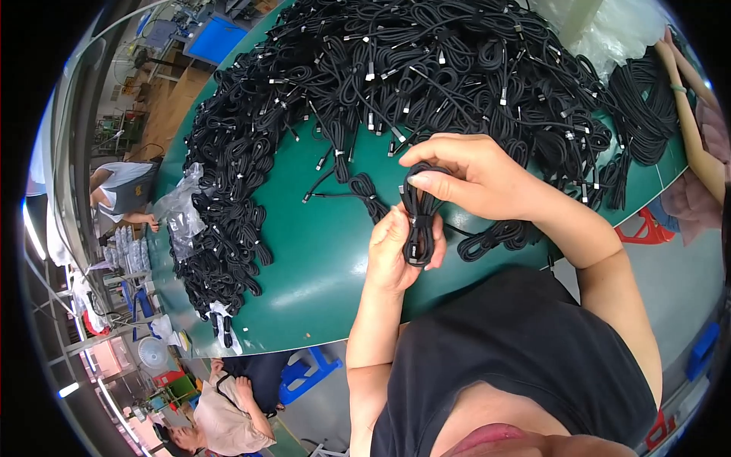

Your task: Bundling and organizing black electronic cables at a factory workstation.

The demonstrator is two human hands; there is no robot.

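Observation:
A black cable (pixel 419 221), coiled into a narrow bundle with a band round its middle, is held upright between my two hands above the green table. My left hand (pixel 390 247) grips its lower part, fingers wrapped behind it. At the top, my right hand (pixel 466 177) has the thumb and fingers closed on the loop. A metal connector shows near the bundle's lower end. Just left of it lies another coiled cable (pixel 367 194), partly hidden by my hands. Beside my right forearm rests one more cable bundle (pixel 495 238).
A large heap of black cables (pixel 426 68) covers the far side of the green table (pixel 312 259). Banded bundles (pixel 228 221) line the left edge near a clear plastic bag (pixel 183 213). Other people sit at left and right. A blue stool (pixel 308 375) stands below the table edge.

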